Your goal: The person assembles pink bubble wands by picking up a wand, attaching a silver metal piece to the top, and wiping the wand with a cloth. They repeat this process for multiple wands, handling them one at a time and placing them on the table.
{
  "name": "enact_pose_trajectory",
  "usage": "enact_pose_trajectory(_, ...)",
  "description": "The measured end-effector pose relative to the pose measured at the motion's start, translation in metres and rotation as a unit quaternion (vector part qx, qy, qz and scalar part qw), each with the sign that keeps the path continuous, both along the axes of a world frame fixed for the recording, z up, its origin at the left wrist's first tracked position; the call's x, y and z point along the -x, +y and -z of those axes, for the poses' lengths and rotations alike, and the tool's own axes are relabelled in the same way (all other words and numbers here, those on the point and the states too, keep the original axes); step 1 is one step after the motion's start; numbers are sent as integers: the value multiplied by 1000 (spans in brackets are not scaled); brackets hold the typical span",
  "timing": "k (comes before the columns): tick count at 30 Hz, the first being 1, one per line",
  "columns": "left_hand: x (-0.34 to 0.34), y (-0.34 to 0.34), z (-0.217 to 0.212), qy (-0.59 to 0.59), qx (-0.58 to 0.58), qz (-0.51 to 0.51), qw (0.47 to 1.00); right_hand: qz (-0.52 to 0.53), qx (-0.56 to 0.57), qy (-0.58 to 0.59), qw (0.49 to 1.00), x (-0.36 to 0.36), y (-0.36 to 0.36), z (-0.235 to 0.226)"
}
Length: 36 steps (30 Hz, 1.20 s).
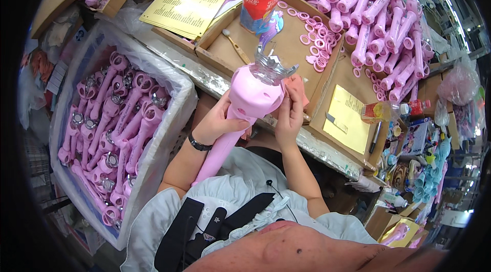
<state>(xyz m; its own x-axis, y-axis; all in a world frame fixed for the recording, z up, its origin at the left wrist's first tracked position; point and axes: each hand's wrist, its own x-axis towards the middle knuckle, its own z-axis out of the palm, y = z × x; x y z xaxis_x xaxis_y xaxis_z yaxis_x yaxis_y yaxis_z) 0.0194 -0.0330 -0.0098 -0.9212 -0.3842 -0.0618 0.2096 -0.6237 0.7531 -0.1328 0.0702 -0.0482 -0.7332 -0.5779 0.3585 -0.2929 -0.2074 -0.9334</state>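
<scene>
My left hand (217, 118) is wrapped round the neck of a pink plastic wand (255, 93), just below its wide rounded head. The wand tilts, its handle running down beside my left forearm toward my lap. A shiny silver crown (271, 67) sits on top of the head. My right hand (290, 118) is at the right side of the head, its fingers pinched together on a soft orange piece of cloth (297, 89). Part of that cloth is hidden behind the fingers and the wand.
On the left stands a plastic-lined bin (176, 85) holding several crowned wands. A cardboard tray (220, 49) on the table holds pink rings (319, 44), a toothbrush (235, 46) and a red-labelled bottle (261, 1). Pink wand parts (378, 11) are heaped at far right, near yellow sheets (348, 116).
</scene>
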Motion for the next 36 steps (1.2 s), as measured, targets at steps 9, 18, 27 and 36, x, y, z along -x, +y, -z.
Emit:
enact_pose_trajectory(9, -1, -4, 3, -4, -23, 23, 999, -31, 25, -69, 997, 5, 2, -8)
enact_pose_trajectory(18, -3, -8, -13, -47, -14, -16, 999, -34, 104, -167, 980, 24, -7, -20)
enact_pose_trajectory(27, -2, -5, -13, -82, 225, -195, 951, 90, -45, 291, 951, 23, 2, -40)
enact_pose_trajectory(36, 19, -10, -9, 76, 107, -335, 933, -287, -217, -74, 930, -74, 40, 11)
